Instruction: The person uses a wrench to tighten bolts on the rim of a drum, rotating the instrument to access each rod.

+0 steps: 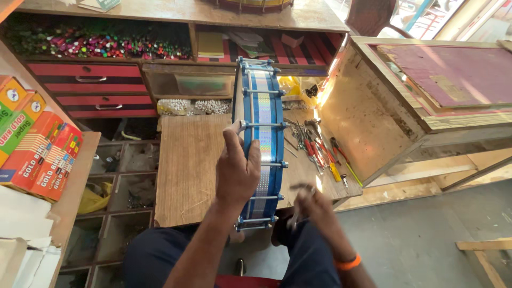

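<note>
Drum (261, 144), blue with a shiny striped band, stands on its edge on the desk (186, 170), so its rim and the metal rods along the shell face up toward the person. That upright pose seems meant to bring the rods within reach of both hands at once.

The left hand (236, 170) lies against the near side of the drum, fingers closed over the rim and thumb raised near 1 rod, apparently steadying it so it cannot roll or tip. The right hand (314, 205), just to the other side and lower, is blurred; its fingers are closed around a small metal tool (296, 210), held close to the lower rods. An orange band (348, 262) sits on that wrist.

Beyond the right hand, pliers and screwdrivers (317, 146) lie spread on the desk, likely kept there for easy picking. Past the drum, bags of white beads (194, 106) rest at the back edge. Far to the left of the left hand, orange and red boxes (37, 146) are stacked on a side shelf, and red striped drawers (96, 88) sit behind.
</note>
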